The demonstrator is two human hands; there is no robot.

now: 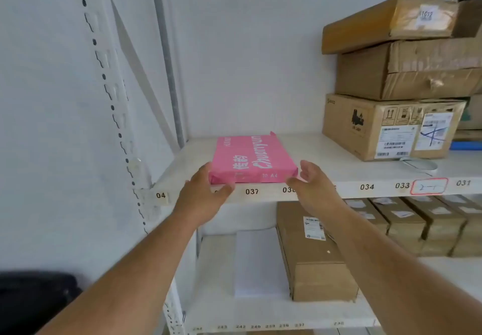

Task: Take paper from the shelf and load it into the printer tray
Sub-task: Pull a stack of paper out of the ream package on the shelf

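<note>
A pink wrapped ream of A4 paper (251,160) lies flat on the white upper shelf (339,152), its near end at the shelf's front edge. My left hand (202,195) is at the ream's near left corner, fingers spread, thumb touching the front end. At the near right corner my right hand (311,186) is open, palm facing the ream's side, touching or nearly touching it. Neither hand has closed around the ream. No printer is in view.
Three stacked cardboard boxes (401,79) fill the upper shelf's right side. The lower shelf holds a stack of white sheets (258,261), a long brown box (313,251) and several small boxes (422,222). A perforated shelf post (114,115) stands left. A dark object (34,300) sits at bottom left.
</note>
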